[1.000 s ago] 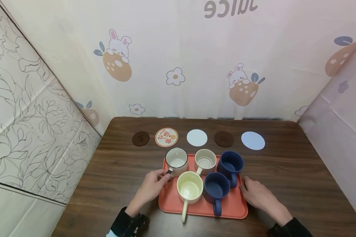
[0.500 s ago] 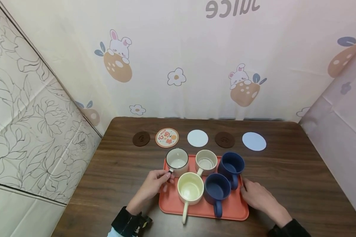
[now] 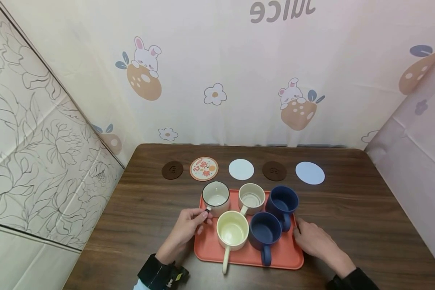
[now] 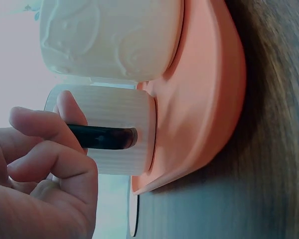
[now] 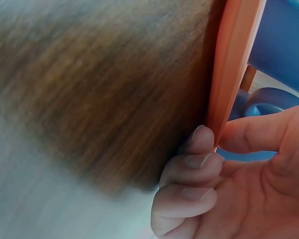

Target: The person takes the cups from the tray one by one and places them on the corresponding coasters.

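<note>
Left hand (image 3: 188, 227): grip pinched on the dark handle of the white mug (image 3: 216, 197), which stands at the tray's back left corner.
Tray (image 3: 210, 251): all five mugs sit on it, none lifted (as far as I can judge, nothing is served yet).
Coasters (image 3: 204, 168): five in a row behind the tray, all bare.
Right hand (image 3: 313, 241): grip clamped on the tray's right rim, thumb above, fingers under.

The wall sheet (image 3: 239, 60) at twelve o'clock bears the word "juice" (image 3: 282, 9), printed upside down and mirrored. The round printed coaster (image 3: 204, 168) at eleven o'clock from the tray carries red characters too small to read.
</note>
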### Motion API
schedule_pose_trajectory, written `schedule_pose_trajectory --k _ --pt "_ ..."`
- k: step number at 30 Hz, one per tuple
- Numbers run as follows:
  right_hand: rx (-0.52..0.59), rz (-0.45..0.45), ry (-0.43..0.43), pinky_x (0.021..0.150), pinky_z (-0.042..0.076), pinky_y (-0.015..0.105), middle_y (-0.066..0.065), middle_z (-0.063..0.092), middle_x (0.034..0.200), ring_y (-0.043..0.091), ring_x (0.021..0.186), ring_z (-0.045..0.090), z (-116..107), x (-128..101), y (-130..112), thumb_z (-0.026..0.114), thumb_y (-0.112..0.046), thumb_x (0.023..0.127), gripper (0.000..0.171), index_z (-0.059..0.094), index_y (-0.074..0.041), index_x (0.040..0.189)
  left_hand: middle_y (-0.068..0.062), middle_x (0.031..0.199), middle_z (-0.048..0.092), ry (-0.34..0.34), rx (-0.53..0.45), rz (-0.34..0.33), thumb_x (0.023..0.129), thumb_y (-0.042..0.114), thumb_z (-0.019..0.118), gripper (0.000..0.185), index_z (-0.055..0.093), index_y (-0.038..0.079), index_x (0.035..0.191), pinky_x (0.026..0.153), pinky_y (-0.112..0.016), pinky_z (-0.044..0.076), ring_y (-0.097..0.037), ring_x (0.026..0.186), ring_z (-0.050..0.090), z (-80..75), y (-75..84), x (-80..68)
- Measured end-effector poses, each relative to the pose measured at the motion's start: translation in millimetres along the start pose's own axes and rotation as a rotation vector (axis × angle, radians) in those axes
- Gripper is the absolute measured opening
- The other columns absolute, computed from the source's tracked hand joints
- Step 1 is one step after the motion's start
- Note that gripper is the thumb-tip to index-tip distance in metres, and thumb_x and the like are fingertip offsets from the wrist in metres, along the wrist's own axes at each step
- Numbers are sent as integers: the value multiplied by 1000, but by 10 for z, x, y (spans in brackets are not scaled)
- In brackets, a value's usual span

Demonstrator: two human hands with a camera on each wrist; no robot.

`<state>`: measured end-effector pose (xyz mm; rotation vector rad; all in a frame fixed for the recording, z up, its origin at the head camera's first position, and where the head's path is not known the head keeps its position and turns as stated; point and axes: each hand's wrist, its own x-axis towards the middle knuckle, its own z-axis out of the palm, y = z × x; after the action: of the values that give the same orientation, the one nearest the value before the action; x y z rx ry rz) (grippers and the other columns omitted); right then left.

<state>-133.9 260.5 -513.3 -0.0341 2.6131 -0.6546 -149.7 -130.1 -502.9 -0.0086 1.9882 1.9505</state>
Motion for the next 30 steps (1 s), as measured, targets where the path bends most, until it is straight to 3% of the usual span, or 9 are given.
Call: schedule_pose_trajectory --k 12,21,30 --pt "2 17 -6 65 45 41 8 59 86 23 74 57 -3 -7 -36 48 -20 106 47 52 15 138 -17 86 70 56 -4 15 108 5 57 25 67 -18 111 57 -23 42 -12 60 48 -93 69 -72" --pt "10 33 -24 63 44 39 8 54 80 22 71 55 -4 -12 -47 47 -21 107 48 50 16 137 -12 87 63 215 -9 17 110 9 54 23 68 -10 109 58 -25 39 -16 64 49 -229 162 -38" --pt "10 24 -8 64 44 39 7 54 80 22 71 55 -1 -23 -47 48 -19 105 43 54 15 131 -7 83 61 334 -36 46 111 5 51 25 66 -15 109 56 -20 37 -13 68 49 -377 207 60"
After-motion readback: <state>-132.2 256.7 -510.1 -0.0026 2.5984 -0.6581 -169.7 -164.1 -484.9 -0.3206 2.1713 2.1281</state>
